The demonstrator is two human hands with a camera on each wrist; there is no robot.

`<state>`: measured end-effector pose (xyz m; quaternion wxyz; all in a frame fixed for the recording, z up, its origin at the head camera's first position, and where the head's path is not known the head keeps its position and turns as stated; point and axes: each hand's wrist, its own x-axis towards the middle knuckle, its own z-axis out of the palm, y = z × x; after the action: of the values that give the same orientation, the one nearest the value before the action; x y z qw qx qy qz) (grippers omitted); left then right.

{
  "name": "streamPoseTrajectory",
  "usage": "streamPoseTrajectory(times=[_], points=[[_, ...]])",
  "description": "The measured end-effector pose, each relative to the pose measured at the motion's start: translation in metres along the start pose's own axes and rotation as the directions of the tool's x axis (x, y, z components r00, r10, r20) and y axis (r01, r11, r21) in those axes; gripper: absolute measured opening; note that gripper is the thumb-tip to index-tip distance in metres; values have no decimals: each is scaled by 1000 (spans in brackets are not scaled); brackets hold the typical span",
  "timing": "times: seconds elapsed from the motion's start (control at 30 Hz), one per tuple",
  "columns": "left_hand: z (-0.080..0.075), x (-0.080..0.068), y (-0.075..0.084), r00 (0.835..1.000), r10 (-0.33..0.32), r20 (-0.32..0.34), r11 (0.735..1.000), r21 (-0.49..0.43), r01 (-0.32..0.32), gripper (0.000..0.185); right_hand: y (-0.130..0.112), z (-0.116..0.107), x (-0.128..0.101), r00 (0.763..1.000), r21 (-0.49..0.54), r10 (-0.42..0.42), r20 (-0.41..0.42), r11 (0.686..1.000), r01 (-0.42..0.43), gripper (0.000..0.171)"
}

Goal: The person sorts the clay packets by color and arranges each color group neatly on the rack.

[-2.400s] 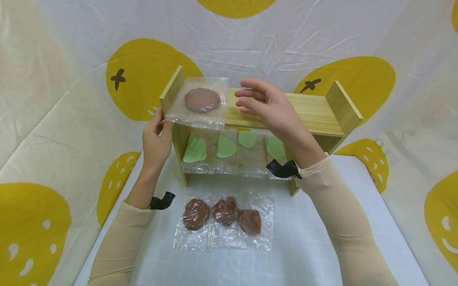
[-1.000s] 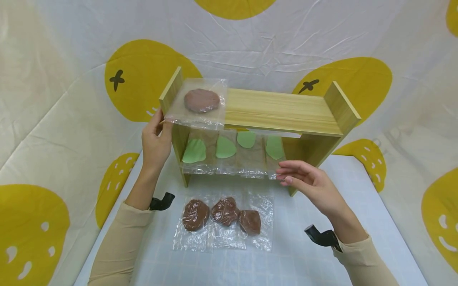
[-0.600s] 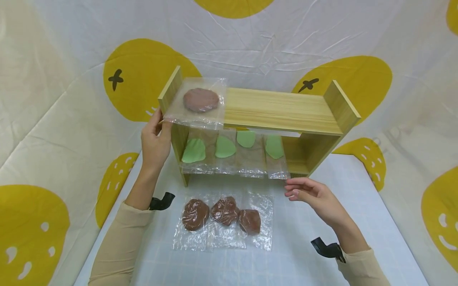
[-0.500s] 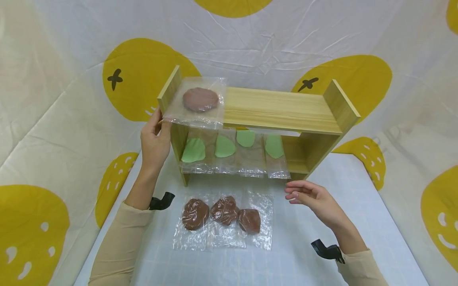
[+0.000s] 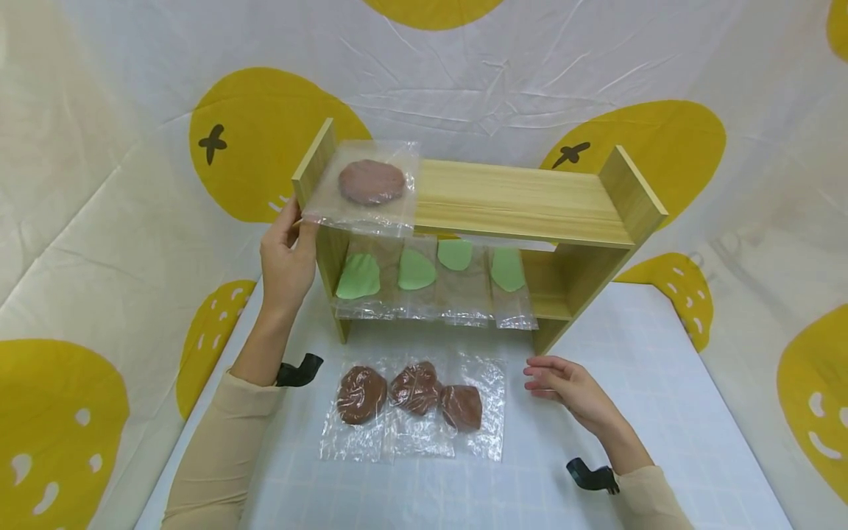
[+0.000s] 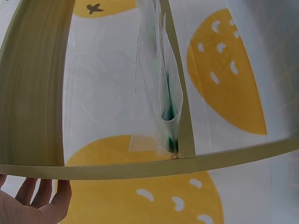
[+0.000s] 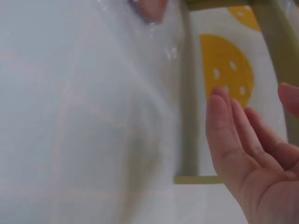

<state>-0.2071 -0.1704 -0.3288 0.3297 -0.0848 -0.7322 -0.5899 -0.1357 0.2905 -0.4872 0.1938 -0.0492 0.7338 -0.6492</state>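
Observation:
At the left end of a wooden shelf my left hand holds the side panel, thumb by the front edge and fingers along its outer face. A clear bag with a flat brown patty-like disc lies on the top board beside that hand. In the left wrist view, the fingertips sit against the panel's edge. My right hand is over the table, fingers loosely extended and holding nothing. To its left lie three clear bags, overlapping, with brown lumps. In the right wrist view the palm and fingers show.
Several clear bags with light green leaf-like pieces line the lower board, their edges overhanging its front. The shelf stands on a table with a pale checked cloth. A white curtain with yellow shapes hangs close behind.
My right hand has come away from above the top board, down past the lower bags to the table in front. The left hand and the bags look unmoved.

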Motion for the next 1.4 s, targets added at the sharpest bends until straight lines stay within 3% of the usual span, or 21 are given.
streamPoseTrajectory(times=[0.13, 0.43, 0.67, 1.13, 1.23, 1.4], points=[[2, 0, 3, 1000, -4, -12, 1000, 13, 4, 41, 11, 1, 4, 998, 33, 61, -10, 998, -60, 52], [1, 1, 2, 1000, 6, -1, 1000, -15, -6, 40, 24, 4, 7, 993, 88, 105, 47, 990, -109, 53], [0, 1, 2, 1000, 13, 11, 1000, -18, -13, 41, 31, 13, 11, 986, 188, 169, 4, 968, -167, 60], [0, 0, 1, 1000, 21, 4, 1000, -5, -21, 41, 34, 25, 12, 983, 232, 182, 16, 956, -180, 57], [1, -1, 5, 1000, 23, 0, 1000, 8, -23, 42, 35, 25, 13, 982, 226, 189, 21, 956, -189, 56], [2, -6, 29, 1000, 22, -2, 1000, 22, -22, 41, 37, 27, 17, 981, 219, 189, 49, 956, -195, 52]])
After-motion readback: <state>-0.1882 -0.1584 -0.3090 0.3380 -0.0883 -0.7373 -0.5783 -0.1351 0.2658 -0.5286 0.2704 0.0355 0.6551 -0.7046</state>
